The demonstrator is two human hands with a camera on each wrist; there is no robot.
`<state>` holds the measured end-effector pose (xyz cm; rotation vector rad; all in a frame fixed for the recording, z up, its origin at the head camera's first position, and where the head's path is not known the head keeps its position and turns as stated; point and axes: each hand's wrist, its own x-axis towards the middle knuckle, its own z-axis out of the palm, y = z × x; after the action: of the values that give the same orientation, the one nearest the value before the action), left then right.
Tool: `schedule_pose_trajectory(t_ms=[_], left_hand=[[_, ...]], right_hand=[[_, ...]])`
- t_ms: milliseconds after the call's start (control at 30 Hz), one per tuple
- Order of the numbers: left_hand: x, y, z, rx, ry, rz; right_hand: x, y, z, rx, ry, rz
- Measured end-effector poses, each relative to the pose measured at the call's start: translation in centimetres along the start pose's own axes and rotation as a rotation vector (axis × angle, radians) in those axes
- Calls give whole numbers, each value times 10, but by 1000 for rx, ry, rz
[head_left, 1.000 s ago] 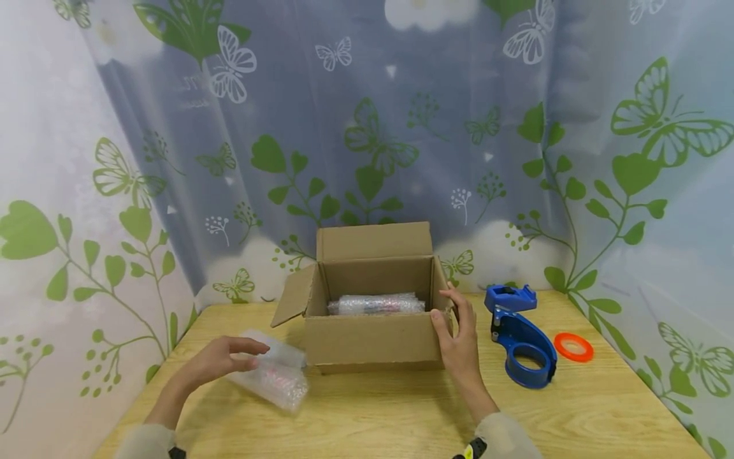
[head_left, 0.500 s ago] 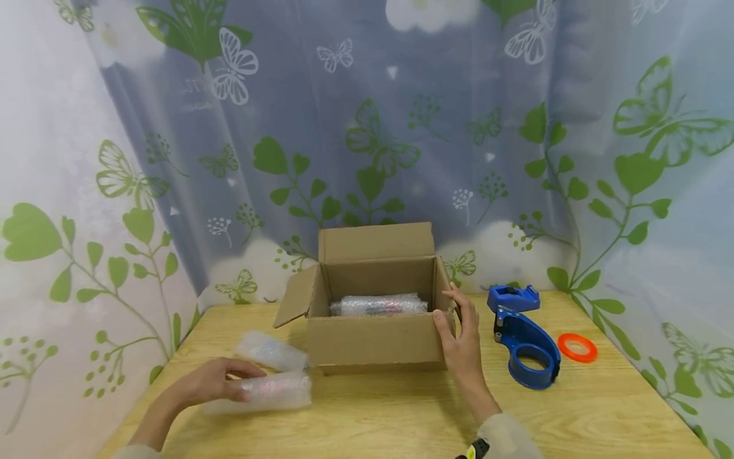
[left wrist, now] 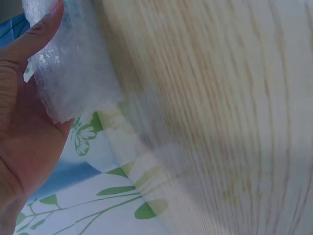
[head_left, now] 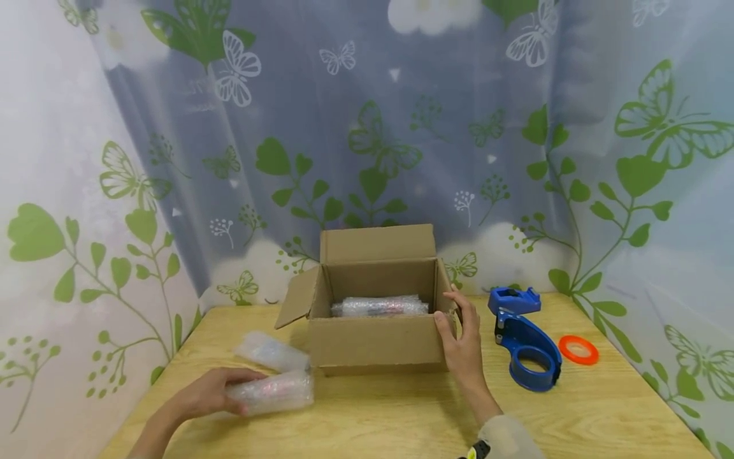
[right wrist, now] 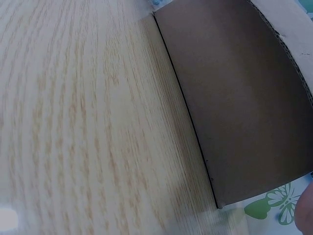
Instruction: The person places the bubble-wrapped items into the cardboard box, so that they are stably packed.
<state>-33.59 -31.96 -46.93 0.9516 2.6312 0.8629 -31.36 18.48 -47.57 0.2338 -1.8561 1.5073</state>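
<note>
My left hand grips a bubble-wrapped roll at its left end, left of the box. In the left wrist view the thumb lies along the bubble wrap. A second bubble-wrapped packet rests on the table just behind it. My right hand holds the right side of an open cardboard box, thumb at the front corner and fingers on the side wall. Inside the box lies another bubble-wrapped roll. In the right wrist view the box's front wall fills the right part.
Right of the box stand a blue tape dispenser and a blue hand-held tape cutter. An orange-red tape ring lies beside them. The box's left flap and back flap are folded outward. A patterned curtain hangs behind the wooden table.
My left hand has moved down onto the nearer roll and taken hold of it, turning it and parting it from the other packet. The right hand stays on the box.
</note>
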Motion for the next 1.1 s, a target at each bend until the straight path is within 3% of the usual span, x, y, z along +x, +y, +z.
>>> schedule_pose_trajectory(t_ms=[233,600,700,933,1100], left_hand=[[-8,4,-9,24,27,-20],[-32,20,-48,-73,35,-32],[-40,21,-56,-52,41,-60],[-51,35,-69,94,110,-39],[-56,50,-80,89,134,-67]], right_hand=[[0,-2,0,-2,0,-20],[-1,-2,0,8,-7,21],[-1,-2,2,17,-5,19],[-1,-4,0,-1,-14,29],[-1,-2,0,4,-10,12]])
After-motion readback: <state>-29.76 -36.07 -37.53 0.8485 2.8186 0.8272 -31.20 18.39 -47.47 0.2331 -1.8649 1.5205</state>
